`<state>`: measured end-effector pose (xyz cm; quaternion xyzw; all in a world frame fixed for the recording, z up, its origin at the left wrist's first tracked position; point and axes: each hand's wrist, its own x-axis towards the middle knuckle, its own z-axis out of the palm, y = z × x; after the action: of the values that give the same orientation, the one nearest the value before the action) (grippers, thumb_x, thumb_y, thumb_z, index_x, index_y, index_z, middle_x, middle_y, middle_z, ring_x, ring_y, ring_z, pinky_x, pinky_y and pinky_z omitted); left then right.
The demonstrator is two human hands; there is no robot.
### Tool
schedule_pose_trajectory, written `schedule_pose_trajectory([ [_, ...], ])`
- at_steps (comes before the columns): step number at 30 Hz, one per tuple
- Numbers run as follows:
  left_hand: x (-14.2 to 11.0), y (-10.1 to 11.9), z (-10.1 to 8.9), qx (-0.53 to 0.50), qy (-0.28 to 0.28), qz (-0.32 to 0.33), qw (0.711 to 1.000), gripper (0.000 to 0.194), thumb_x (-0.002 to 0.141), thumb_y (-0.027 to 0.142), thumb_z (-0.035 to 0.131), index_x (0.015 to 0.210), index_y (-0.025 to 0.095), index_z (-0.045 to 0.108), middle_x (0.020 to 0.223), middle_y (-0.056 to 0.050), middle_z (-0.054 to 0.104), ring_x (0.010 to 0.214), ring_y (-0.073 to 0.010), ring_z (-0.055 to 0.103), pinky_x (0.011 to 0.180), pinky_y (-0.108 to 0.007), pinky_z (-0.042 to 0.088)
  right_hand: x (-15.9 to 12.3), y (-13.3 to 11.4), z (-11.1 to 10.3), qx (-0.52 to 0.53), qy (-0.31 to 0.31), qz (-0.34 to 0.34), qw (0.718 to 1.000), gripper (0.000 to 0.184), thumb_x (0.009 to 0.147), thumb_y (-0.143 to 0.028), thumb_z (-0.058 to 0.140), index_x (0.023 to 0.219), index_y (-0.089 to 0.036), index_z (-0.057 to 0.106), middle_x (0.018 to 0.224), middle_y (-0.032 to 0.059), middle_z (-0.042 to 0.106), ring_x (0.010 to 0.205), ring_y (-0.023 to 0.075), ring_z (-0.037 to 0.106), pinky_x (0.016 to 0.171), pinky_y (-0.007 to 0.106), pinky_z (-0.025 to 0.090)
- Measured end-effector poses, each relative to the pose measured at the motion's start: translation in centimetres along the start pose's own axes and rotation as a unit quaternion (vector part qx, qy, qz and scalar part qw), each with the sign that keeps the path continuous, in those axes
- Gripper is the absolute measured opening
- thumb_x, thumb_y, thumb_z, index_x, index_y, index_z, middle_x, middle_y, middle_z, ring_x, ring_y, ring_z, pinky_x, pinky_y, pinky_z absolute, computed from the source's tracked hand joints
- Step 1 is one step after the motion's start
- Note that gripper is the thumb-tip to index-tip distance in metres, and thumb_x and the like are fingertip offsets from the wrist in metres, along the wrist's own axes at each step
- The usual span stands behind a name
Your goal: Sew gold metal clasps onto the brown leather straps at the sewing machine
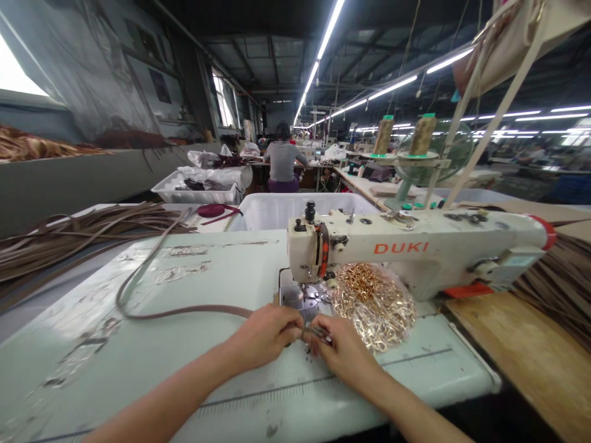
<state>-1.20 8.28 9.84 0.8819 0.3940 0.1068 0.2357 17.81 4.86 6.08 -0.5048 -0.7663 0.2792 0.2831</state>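
Head view: fingers of both hands (265, 335) (344, 347) pinch strap (184, 312); clear bag (375, 304) holds gold buckles.

strap (184, 312) | brown, long, looped on table | end pinched

White bin (277, 209), thread cones (402, 136), seated person (282, 163), strap pile (69, 237)

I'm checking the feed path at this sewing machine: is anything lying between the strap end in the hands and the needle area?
Nothing visible does. The left hand and right hand pinch the thin brown leather strap just before the needle plate. The clear bag of gold metal rings lies to the right, beside the path.
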Motion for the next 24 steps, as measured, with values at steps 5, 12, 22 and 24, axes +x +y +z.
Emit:
schedule_pose_trajectory([
  [5,4.1,-3.3,-0.3,0.020,-0.055,0.044,0.997,0.018,0.082,0.014,0.048,0.086,0.019,0.065,0.083,0.001,0.067,0.078,-0.0151,0.062,0.069,-0.020,0.043,3.5,1.3,-0.1,-0.051,-0.050,0.034,0.997,0.023,0.091,-0.028,0.048,0.078,-0.017,0.064,0.063,0.0007,0.067,0.060,0.0143,0.063,0.056,0.021,0.042],
  [12,6.3,-5.1,-0.6,0.058,-0.098,0.086,0.990,0.014,0.084,0.016,0.050,0.086,0.019,0.063,0.090,-0.002,0.067,0.088,-0.0182,0.062,0.080,-0.024,0.044,5.8,3.1,-2.3,-0.139,-0.048,-0.020,0.989,0.013,0.082,-0.025,0.063,0.091,-0.021,0.071,0.096,0.0067,0.070,0.092,0.0227,0.063,0.080,0.029,0.043],
  [22,4.8,-4.6,0.3,0.116,0.043,0.021,0.992,0.005,0.083,0.021,0.060,0.085,0.019,0.064,0.096,-0.005,0.062,0.097,-0.0246,0.057,0.091,-0.042,0.043,6.3,4.8,-2.1,-0.196,-0.114,-0.248,0.942,0.024,0.084,-0.004,0.053,0.096,-0.020,0.066,0.098,0.0020,0.066,0.089,0.0160,0.061,0.071,0.022,0.043],
  [24,3.1,-4.2,1.0,0.125,0.101,0.010,0.987,0.015,0.089,0.020,0.052,0.098,0.020,0.064,0.109,-0.007,0.057,0.105,-0.0253,0.053,0.092,-0.043,0.043,6.4,5.0,-1.9,-0.186,-0.110,-0.251,0.944,0.024,0.084,-0.005,0.052,0.097,-0.021,0.064,0.098,0.0009,0.065,0.090,0.0158,0.060,0.073,0.023,0.043],
])
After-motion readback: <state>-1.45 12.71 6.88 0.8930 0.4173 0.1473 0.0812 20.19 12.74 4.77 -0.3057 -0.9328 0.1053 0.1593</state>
